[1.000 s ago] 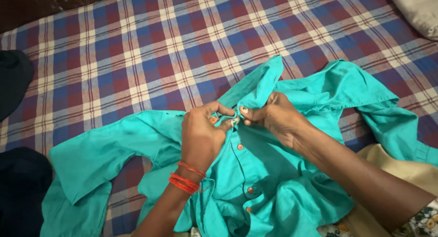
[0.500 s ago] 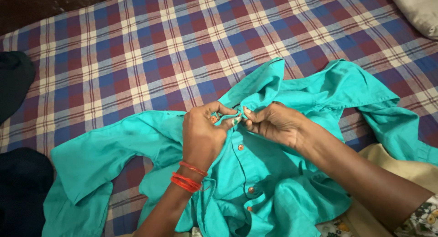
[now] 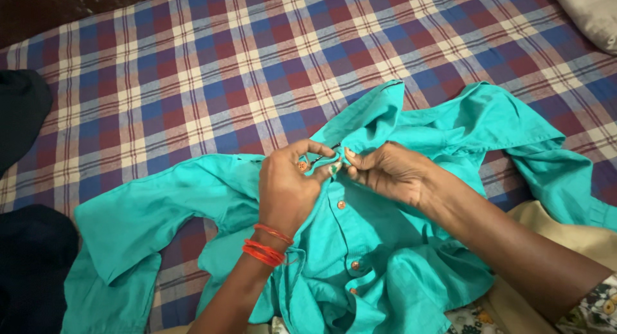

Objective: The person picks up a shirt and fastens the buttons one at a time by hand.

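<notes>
Shirt (image 3: 360, 244), teal, button-front, spread crumpled on a plaid bedsheet (image 3: 212, 70) of blue, maroon and cream. Left hand (image 3: 286, 189) closed narrow on the shirt's front edge near the collar (image 3: 366, 119), thumb and forefinger pinching the cloth, an orange-brown button (image 3: 302, 167) showing just at the thumb tip. Right hand (image 3: 389, 173) opposite, fingertips (image 3: 350, 155) almost touching those of the left, also pinched narrow on the other front edge, with a small fold of cloth between both hands. Just below the fingers, a second button (image 3: 341, 205) on the placket; further down toward the wrists, a third button (image 3: 355, 265). Red thread bangles (image 3: 265, 250) around the left wrist. Collar standing up just beyond the fingertips. To the left of the left hand, one sleeve (image 3: 128, 225) lying flat and open; to the right of the right hand, the other sleeve (image 3: 553, 173) twisted toward the edge. Far left of the fingers, dark garments (image 3: 26, 257) on the sheet. Under the right forearm, a cream-yellow cloth (image 3: 578, 237). Far beyond the right hand, at the upper corner, a pale pillow (image 3: 591, 13).
</notes>
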